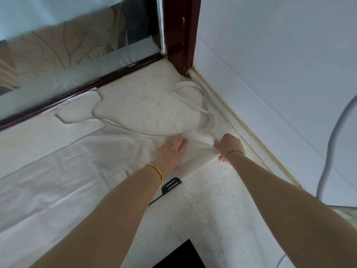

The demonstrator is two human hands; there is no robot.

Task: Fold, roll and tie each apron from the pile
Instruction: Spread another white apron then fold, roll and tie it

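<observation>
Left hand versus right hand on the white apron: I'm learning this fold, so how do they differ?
The left hand lies flat with straight fingers pressing the white fabric apron; the right hand curls its fingers, pinching a gathered bunch of cloth. The left sits further in on the cloth, the right at its edge near the wall. Both touch the apron's upper end, and each wrist wears a gold bracelet.

Apron: thin white cloth, matt, creased, slightly see-through. Desk: speckled stone-like top, smooth, faint sheen. Frame: dark red-brown wood, glossy, paint chipped. Spatula: black matt plastic. Bangle: shiny gold-coloured metal.
</observation>
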